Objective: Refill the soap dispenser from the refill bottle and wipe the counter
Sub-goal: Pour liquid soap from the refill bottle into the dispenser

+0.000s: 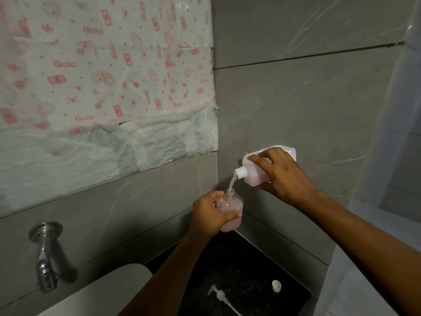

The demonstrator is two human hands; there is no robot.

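My left hand [210,213] grips a clear soap dispenser bottle [232,207], open at the neck and holding pink liquid, above the dark counter [246,270]. My right hand [282,174] holds a white refill bottle [252,172] tipped on its side, mouth down to the left. A thin pink stream [232,182] runs from its mouth into the dispenser's neck. The pump head [222,295] with its long tube lies on the counter near the front. The refill bottle's white cap [276,285] lies to the right of it.
A chrome tap [45,254] sticks out of the grey tiled wall at lower left, above a pale basin [102,290]. Printed paper [102,76] covers the wall above. A grey tiled side wall [319,110] closes the corner on the right.
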